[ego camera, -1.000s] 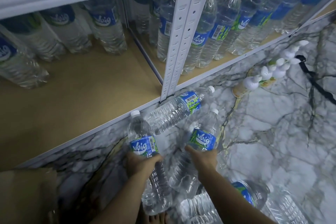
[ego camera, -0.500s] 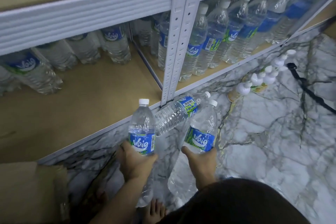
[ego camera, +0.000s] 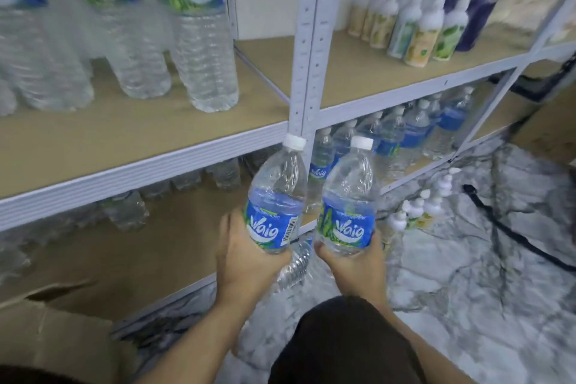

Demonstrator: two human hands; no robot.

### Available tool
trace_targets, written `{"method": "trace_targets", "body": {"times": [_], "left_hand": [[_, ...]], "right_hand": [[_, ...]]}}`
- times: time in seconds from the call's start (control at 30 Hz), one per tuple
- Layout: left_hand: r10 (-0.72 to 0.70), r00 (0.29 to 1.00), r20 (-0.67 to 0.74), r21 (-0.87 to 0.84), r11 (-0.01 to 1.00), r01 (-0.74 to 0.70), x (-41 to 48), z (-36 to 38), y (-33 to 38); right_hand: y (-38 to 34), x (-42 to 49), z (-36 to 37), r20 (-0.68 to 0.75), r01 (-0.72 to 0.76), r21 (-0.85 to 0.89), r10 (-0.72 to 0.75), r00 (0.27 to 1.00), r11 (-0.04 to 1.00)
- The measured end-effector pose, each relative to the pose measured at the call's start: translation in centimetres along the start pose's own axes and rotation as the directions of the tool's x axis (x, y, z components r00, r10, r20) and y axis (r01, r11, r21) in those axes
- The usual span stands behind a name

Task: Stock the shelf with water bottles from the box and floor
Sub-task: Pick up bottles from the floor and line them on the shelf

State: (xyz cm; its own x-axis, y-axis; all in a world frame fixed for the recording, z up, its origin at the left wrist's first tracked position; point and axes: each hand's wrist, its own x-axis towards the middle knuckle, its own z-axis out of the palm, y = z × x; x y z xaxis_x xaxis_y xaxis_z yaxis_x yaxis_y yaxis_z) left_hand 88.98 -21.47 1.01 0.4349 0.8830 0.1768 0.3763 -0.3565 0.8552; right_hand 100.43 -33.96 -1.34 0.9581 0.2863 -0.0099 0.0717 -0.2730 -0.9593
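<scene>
Clear plastic, blue-labelled and white-capped, one water bottle (ego camera: 276,196) is gripped upright by the left hand (ego camera: 246,259) and a matching second bottle (ego camera: 349,206) by the right hand (ego camera: 355,268), side by side before the grey metal shelf post (ego camera: 308,40).

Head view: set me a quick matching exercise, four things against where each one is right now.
Things:
1. bottle showing its barcode
2. cardboard box
3. purple bottles
4. black cord

Places:
A. lying on the marble floor
B. right bay of the upper shelf
C. bottom left corner of the view
D. held upright in the left hand

Pairs: 1-D, 2-C, 3-B, 4-A.
</scene>
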Motion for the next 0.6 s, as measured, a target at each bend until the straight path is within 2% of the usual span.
{"method": "trace_targets", "body": {"times": [0.1, 0.2, 0.33, 0.47, 0.6], "left_hand": [[0.118, 0.99, -0.08, -0.027, 0.992, -0.12, 1.1, -3.4, 3.6], [0.171, 0.967, -0.19, -0.033, 0.983, -0.18, 1.7, -7.1, 7.1], [0.168, 0.923, -0.345, -0.108, 0.97, -0.217, 2.5, -12.0, 10.4], [0.119, 0.896, -0.428, -0.184, 0.959, -0.215, 4.1, -17.4, 11.3], [0.141, 0.821, -0.553, -0.116, 0.963, -0.243, 6.0, -22.6, 11.9]], "right_hand": [[-4.9, -0.2, -0.3, 0.031, 0.137, 0.084, -0.14, 0.99, 0.987], [-9.8, -1.1, 0.1, 0.067, 0.233, 0.178, -0.248, 0.966, 0.956], [-16.0, -3.3, 1.8, 0.124, 0.339, 0.232, -0.374, 0.919, 0.912], [-21.3, -5.1, 5.0, 0.19, 0.385, 0.302, -0.451, 0.872, 0.872], [-25.5, -6.3, 8.9, 0.222, 0.426, 0.359, -0.519, 0.825, 0.83]]}}
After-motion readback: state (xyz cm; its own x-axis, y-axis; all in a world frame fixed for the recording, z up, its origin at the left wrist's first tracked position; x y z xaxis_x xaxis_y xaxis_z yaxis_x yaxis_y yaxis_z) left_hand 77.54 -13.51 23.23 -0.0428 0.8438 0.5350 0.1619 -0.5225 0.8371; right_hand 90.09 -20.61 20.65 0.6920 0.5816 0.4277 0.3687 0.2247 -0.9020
